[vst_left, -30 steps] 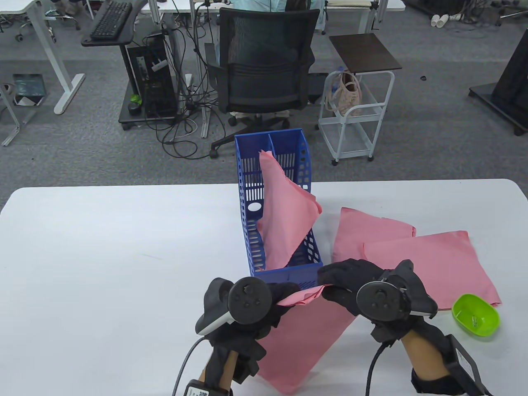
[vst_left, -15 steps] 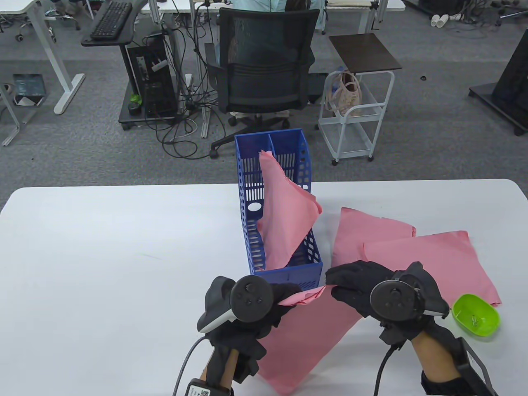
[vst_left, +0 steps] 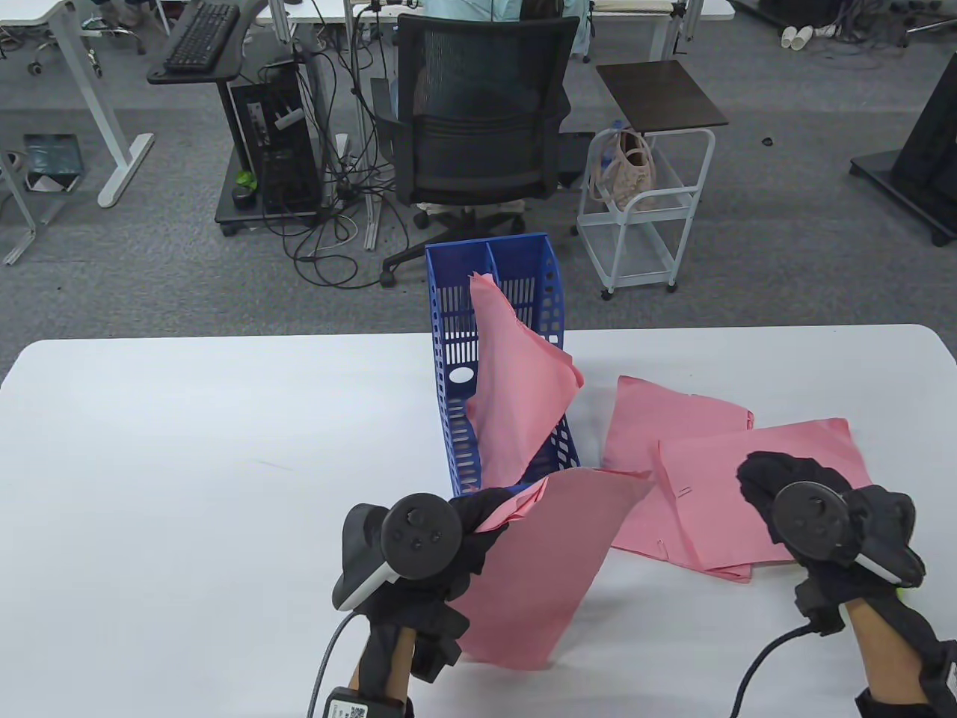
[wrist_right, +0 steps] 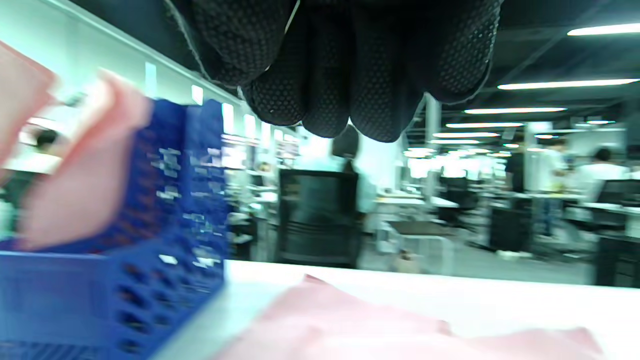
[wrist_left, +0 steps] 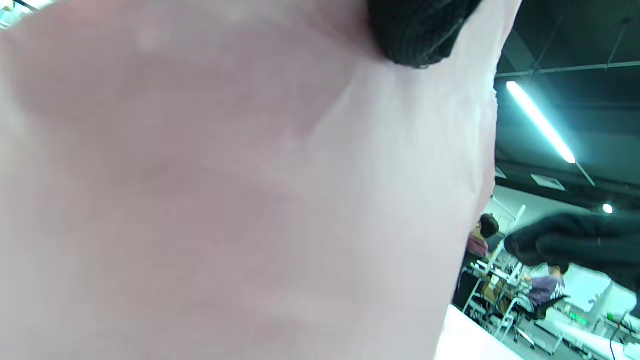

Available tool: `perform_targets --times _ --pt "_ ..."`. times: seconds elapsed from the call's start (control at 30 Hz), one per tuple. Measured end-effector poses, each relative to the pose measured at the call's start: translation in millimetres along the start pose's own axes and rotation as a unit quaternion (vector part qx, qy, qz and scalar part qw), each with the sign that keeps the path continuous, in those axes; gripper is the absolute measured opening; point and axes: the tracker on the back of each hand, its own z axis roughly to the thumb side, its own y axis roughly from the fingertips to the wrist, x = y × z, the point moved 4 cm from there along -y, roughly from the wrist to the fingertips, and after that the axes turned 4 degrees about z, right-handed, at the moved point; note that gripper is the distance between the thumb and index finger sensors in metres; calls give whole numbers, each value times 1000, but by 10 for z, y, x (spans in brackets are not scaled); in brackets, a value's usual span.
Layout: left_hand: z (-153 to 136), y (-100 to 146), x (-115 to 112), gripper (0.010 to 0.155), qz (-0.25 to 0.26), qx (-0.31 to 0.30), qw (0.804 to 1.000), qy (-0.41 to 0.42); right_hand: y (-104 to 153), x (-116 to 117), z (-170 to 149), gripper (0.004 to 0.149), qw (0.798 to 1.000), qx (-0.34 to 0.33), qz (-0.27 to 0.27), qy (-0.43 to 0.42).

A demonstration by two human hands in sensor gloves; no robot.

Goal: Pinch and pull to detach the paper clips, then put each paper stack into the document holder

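Note:
My left hand pinches the corner of a pink paper stack and holds it up off the table, just in front of the blue document holder. That stack fills the left wrist view, with one fingertip pressed on it. Another pink stack leans inside the holder. My right hand hovers over the table's right side, fingers bunched, with a thin wire showing between thumb and fingers. Two more pink stacks lie overlapped below it, one with a small clip.
A sliver of the green bowl shows under my right wrist. The white table stretches left of the holder. Beyond the far edge stand an office chair and a white cart.
My right hand let go of the stack's corner and moved right, over the green bowl. My left hand lifted the stack, which now stands up and curls.

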Motion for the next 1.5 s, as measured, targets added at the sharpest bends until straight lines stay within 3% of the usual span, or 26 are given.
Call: perform_targets --times 0.23,0.4,0.57,0.9,1.07,1.17,1.37,1.5 --pt "-17 -13 -21 44 12 8 1000 0 47 566 -897 37 987 137 83 -11" --pt "30 -29 -54 44 7 7 1000 -6 124 910 -1202 37 974 181 134 -23" --pt "149 -25 50 45 6 13 999 -32 214 1078 -1360 39 966 200 157 -55" --pt "662 -23 644 46 61 30 988 -142 308 1070 -1413 45 968 192 140 -81" --pt "886 -80 1074 46 120 78 959 -245 316 1051 -1398 46 971 186 136 -71" --pt "942 -206 1234 46 114 118 945 -282 294 1052 -1382 47 971 181 136 -72" --pt "999 -479 1310 48 168 182 905 -345 296 1047 -1389 47 973 177 130 -73" --pt "968 -641 1198 52 205 200 902 -324 309 1054 -1404 47 972 177 130 -80"
